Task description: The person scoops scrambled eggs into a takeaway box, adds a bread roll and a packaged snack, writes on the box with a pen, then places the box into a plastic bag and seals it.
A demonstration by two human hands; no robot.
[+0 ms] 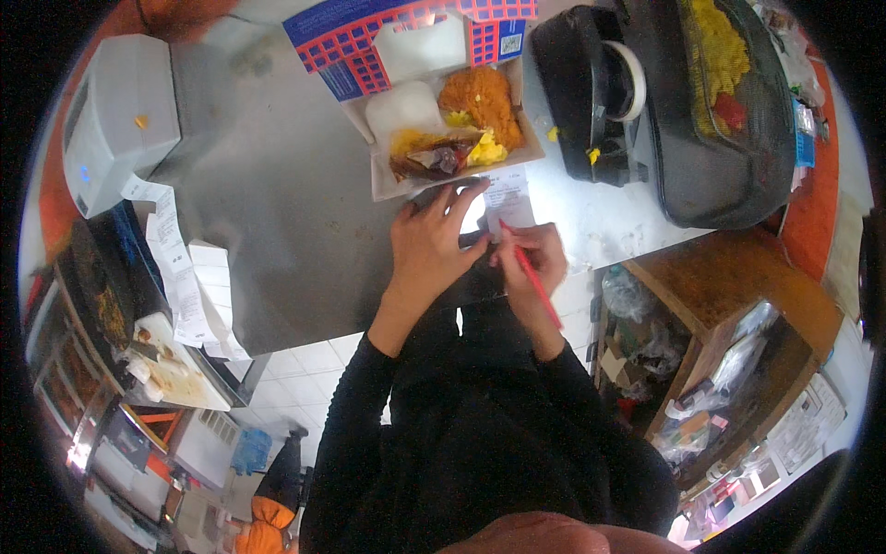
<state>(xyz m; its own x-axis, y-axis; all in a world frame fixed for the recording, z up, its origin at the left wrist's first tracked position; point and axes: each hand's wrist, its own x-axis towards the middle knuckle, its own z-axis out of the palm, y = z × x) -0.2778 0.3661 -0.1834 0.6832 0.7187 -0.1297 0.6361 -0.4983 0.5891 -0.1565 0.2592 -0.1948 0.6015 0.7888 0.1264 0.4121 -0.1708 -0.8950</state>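
A red pen (530,277) is gripped in my right hand (543,260), its tip on a small printed paper slip (510,197). My left hand (432,246) has its fingers spread, with the index finger and thumb at the slip's left edge. Both hands rest at the front of a metal counter (297,228). Just beyond them stands an open cardboard food box (457,176), its lid patterned blue and red. Inside lie a piece of breaded fried food (481,104), yellow scrambled-looking food (489,149), a white wrapped portion (401,109) and a dark sauce packet (443,158).
On the left, a receipt printer (124,118) trails a long paper strip (169,263) over the counter's edge. Black containers (720,166) with yellow scraps stand at right, beside a white ring-shaped roll (631,83). A wooden shelf unit (727,277) is below right.
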